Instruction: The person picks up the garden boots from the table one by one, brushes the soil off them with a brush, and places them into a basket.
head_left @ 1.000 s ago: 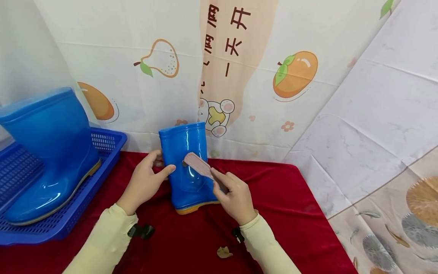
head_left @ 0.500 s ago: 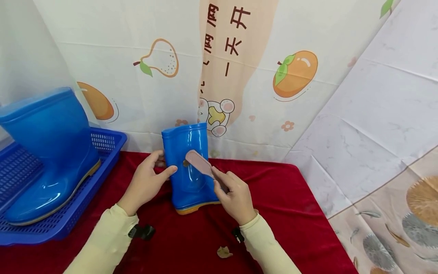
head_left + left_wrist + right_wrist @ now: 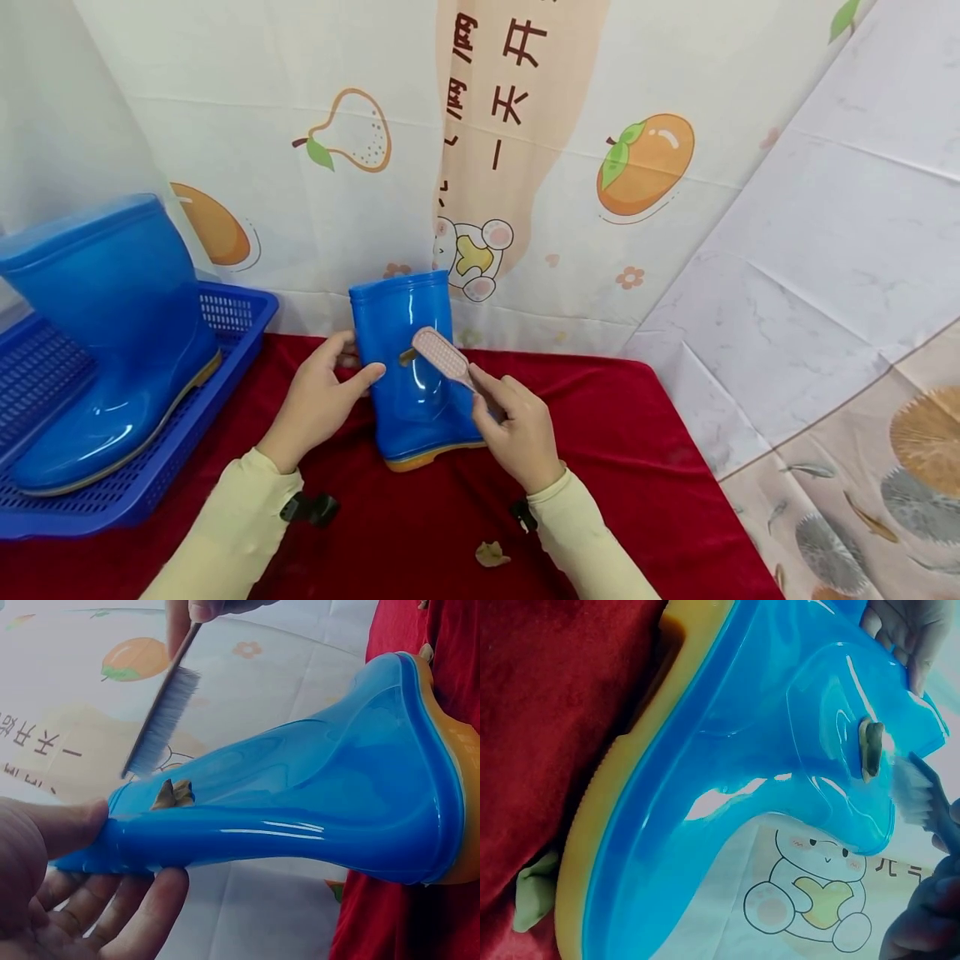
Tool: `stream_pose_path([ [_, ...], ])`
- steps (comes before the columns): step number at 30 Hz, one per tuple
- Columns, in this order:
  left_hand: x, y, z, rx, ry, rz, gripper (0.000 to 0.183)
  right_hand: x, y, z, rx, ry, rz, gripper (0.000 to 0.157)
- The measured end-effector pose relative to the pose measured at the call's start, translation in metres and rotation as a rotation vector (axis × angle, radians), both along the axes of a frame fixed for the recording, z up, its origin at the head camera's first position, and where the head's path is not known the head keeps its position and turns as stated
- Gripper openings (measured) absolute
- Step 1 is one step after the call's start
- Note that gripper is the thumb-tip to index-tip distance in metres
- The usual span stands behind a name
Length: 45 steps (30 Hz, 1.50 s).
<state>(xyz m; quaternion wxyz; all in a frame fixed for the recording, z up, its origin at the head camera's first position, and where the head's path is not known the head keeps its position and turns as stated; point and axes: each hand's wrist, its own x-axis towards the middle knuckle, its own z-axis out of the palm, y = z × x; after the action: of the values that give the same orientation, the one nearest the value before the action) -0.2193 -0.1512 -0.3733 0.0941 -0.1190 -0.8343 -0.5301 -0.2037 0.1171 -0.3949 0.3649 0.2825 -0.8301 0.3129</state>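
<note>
A blue rain boot (image 3: 405, 321) with a yellow sole stands on the red cloth. My left hand (image 3: 322, 400) holds its shaft near the top edge, thumb on the near side and fingers beneath in the left wrist view. A brown dried-mud-like clump (image 3: 174, 793) sticks out from the shaft. My right hand (image 3: 517, 425) grips the handle of a pink-backed brush (image 3: 444, 356). Pale bristles (image 3: 166, 720) face the boot, close to the clump; whether they touch the surface I cannot tell.
At the left, a second blue boot (image 3: 112, 333) stands in a blue perforated basket (image 3: 247, 308). One loose brown piece (image 3: 492, 553) lies on the red cloth (image 3: 637, 467) near the front. A printed white curtain (image 3: 300, 233) hangs close behind the boot.
The brush has shifted slightly right off the brown clump and turned a little, so more of the clump shows. The boot has rocked slightly right and back; my left hand keeps its hold.
</note>
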Motion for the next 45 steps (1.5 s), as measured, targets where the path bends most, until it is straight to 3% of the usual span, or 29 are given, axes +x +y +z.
stream_pose_path([
  [7, 0.0013, 0.0005, 0.0011, -0.058, 0.043, -0.016, 0.06, 0.0008, -0.0019, 0.0, 0.051, -0.011, 0.041, 0.037],
  [14, 0.0001, -0.0006, 0.0008, 0.004, -0.004, 0.002, 0.06, 0.0003, 0.0025, 0.0007, 0.044, -0.01, 0.011, 0.034],
  [20, -0.0006, -0.0024, -0.0006, 0.019, 0.005, 0.032, 0.057, -0.0004, 0.0052, 0.0032, 0.035, 0.003, -0.005, 0.034],
  [27, 0.0011, 0.0013, -0.0006, -0.043, 0.045, 0.001, 0.059, -0.001, 0.0017, 0.0004, 0.07, -0.016, 0.05, 0.037],
  [40, -0.0017, -0.0031, -0.0008, 0.047, 0.001, 0.028, 0.057, -0.0021, 0.0071, 0.0017, 0.04, 0.028, -0.019, 0.032],
  [45, 0.0005, -0.0004, 0.0011, 0.016, -0.003, -0.012, 0.06, -0.0015, 0.0057, 0.0017, 0.036, 0.005, 0.027, 0.035],
])
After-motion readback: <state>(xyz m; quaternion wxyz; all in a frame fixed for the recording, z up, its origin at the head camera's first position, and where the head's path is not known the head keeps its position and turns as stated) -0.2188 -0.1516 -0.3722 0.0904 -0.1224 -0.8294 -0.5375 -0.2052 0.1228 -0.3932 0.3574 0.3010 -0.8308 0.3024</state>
